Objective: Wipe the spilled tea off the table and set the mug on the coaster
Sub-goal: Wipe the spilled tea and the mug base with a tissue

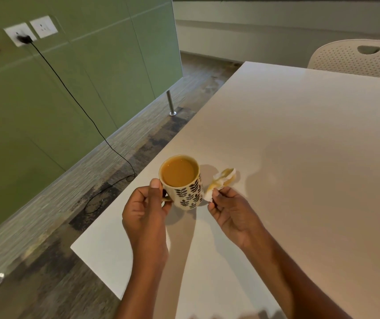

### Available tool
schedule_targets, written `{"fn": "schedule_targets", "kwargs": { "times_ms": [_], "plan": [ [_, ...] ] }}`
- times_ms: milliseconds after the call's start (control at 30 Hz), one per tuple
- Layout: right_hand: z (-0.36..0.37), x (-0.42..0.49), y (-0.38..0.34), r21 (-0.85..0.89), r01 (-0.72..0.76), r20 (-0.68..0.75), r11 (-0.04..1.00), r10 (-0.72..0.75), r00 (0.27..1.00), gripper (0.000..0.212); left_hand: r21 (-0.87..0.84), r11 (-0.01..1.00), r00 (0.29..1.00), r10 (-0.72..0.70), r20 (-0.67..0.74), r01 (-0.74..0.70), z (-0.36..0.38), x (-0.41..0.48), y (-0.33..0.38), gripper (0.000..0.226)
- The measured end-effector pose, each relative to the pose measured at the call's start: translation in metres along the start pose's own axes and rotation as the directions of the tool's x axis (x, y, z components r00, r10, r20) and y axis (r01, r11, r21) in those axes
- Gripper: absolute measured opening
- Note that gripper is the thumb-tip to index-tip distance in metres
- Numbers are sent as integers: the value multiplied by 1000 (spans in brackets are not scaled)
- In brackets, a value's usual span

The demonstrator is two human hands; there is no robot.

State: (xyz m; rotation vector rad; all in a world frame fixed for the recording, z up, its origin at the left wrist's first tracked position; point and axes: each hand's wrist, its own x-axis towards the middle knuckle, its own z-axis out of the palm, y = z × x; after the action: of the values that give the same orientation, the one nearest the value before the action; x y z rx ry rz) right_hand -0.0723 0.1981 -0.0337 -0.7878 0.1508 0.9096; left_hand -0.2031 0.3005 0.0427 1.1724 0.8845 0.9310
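Head view: the left hand (145,210) grips a cream ceramic mug with black leaf prints (188,194) by its handle, fingers (138,200) curled round it and thumb on the rim. Full of milky tea (178,171), the mug is near the left edge of the white bench (299,146); whether it touches the bench I cannot tell. Just right of it, the right hand (230,210) pinches a crumpled white tissue stained tea-yellow (221,180).

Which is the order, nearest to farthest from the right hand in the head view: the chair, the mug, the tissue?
1. Tissue, stained, pinched in the right hand.
2. Mug, just left of it, gripped by the left hand.
3. Chair, far across the table, upper right.
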Motion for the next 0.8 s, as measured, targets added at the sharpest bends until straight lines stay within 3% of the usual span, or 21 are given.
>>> {"fn": "schedule_targets", "kwargs": {
  "times_ms": [533, 800],
  "plan": [
    [27, 6, 11, 120, -9, 78, 993, 0, 997, 33, 1, 1000, 998, 21, 58, -21, 8, -7, 12, 24],
    [47, 11, 17, 163, -123, 113, 979, 105, 988, 28, 36, 999, 998, 33, 59, -35, 6, -5, 16, 23]
  ]
}}
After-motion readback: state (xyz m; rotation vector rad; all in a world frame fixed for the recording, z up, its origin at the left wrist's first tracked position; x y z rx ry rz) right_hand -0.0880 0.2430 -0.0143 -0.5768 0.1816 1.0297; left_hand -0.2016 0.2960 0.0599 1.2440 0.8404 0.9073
